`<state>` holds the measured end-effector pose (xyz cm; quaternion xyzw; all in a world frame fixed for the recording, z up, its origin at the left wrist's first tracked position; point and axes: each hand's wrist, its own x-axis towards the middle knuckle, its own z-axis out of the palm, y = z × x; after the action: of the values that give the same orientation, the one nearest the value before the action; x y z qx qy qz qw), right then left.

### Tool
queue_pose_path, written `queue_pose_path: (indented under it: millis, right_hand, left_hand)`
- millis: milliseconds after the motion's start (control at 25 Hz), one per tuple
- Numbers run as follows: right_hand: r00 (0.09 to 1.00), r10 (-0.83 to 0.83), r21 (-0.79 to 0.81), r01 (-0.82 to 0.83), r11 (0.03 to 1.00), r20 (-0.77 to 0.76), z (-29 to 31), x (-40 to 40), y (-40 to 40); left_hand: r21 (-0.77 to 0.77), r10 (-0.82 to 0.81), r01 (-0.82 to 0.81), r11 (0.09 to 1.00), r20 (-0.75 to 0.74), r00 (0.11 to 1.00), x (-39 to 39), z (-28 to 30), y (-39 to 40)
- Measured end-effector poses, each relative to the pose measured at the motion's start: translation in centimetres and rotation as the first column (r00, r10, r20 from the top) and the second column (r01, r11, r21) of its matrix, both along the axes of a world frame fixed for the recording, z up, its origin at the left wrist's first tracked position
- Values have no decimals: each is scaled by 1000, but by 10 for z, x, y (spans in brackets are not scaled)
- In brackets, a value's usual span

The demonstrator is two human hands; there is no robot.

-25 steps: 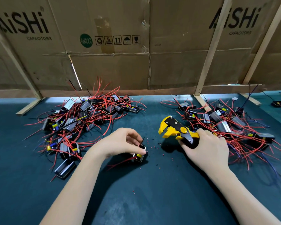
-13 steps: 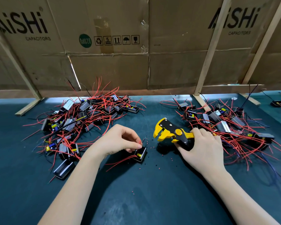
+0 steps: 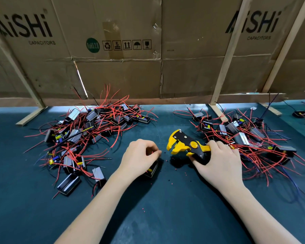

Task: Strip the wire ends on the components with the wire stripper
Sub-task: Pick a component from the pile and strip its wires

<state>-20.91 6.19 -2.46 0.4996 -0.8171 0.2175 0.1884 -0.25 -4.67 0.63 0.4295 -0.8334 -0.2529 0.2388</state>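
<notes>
My right hand (image 3: pixel 218 161) grips the handles of the yellow and black wire stripper (image 3: pixel 185 144), whose jaws point left toward my left hand. My left hand (image 3: pixel 139 156) hovers with curled fingers over a small black component (image 3: pixel 152 169) lying on the mat, and its fingertips pinch a red wire end. The hand hides most of that component. A pile of components with red wires (image 3: pixel 88 131) lies to the left. A second pile (image 3: pixel 245 136) lies to the right, behind my right hand.
The dark green mat (image 3: pixel 157 208) covers the table. Small red and black insulation bits (image 3: pixel 178 175) are scattered between my hands. Cardboard sheets (image 3: pixel 148 50) on wooden struts (image 3: pixel 225 55) wall off the back. One lone component (image 3: pixel 299 113) lies at the far right.
The wire stripper and my right hand have moved left, closer to my left hand. My left hand has closed in over the component, which has shifted a little.
</notes>
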Motion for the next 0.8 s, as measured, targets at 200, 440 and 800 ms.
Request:
queue_pose_path:
  millis: [200,440,800]
  right_hand:
    - [1000,4,-4,-4,1000,20,0,-1,-1]
    - [1000,-21,43,20,999,18,-2,-3,-1]
    - [1000,-21,30,21,999,0,-2,-2,-1]
  left_hand:
    - [-32,31,-32,999,-32,999,-5,-2,2]
    - [-5,-37,37,999,67,997,-2,-3,1]
    - [398,-302,263,879,38,953,53,30,-29]
